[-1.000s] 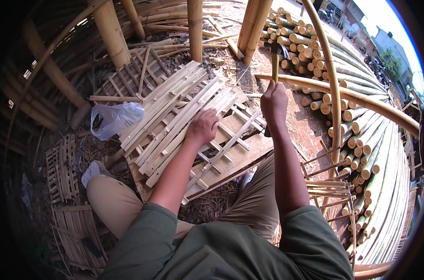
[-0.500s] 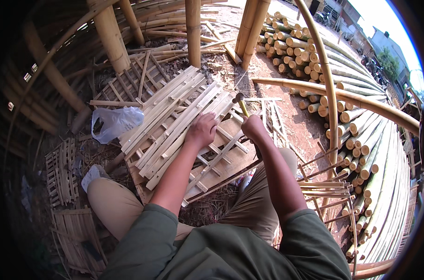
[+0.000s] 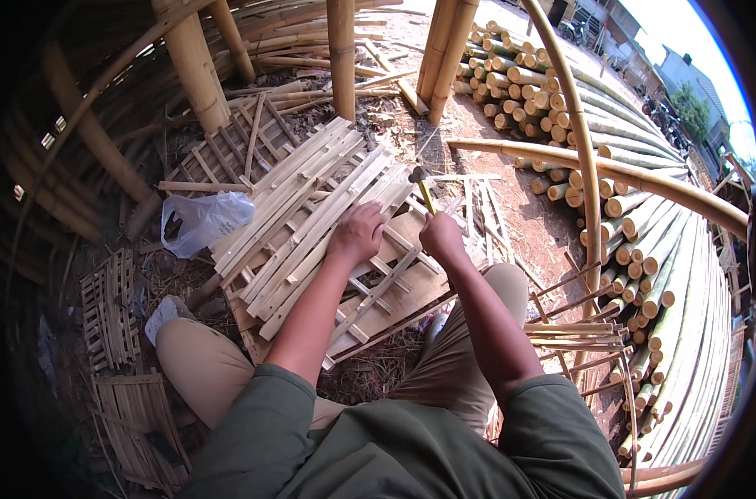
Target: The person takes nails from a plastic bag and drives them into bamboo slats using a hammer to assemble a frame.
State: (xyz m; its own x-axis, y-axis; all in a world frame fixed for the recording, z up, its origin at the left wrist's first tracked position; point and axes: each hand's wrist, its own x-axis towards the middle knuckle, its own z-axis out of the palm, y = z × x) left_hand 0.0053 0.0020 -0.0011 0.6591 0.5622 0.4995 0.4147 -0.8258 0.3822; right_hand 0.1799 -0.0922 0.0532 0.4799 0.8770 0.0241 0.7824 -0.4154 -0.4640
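A big heap of long bamboo poles point(image 3: 644, 224) lies at the right, their cut ends showing. Thick bamboo posts point(image 3: 341, 58) stand at the back. A white plastic bag point(image 3: 203, 220) lies on the ground at the left, just beside the work.

In the middle, in front of the person's knees, lies a flat panel of bamboo slats point(image 3: 311, 216). Long slats lie side by side on thin cross strips, and the whole panel rests on a wooden board point(image 3: 394, 291).

The left hand point(image 3: 357, 235) presses down flat on the slats near their right end. Its fingers are bent, and I cannot tell if they pinch a nail.

The right hand point(image 3: 442, 235) is wrapped tight around the yellow handle of a small hammer point(image 3: 420, 185). The dark hammer head is low, just above the slats, close to the left hand.

I think this is the nailing step, with slats being fixed to the cross strips. The next hit needs good aim, so the hammer lands beside the left fingers and not on them.
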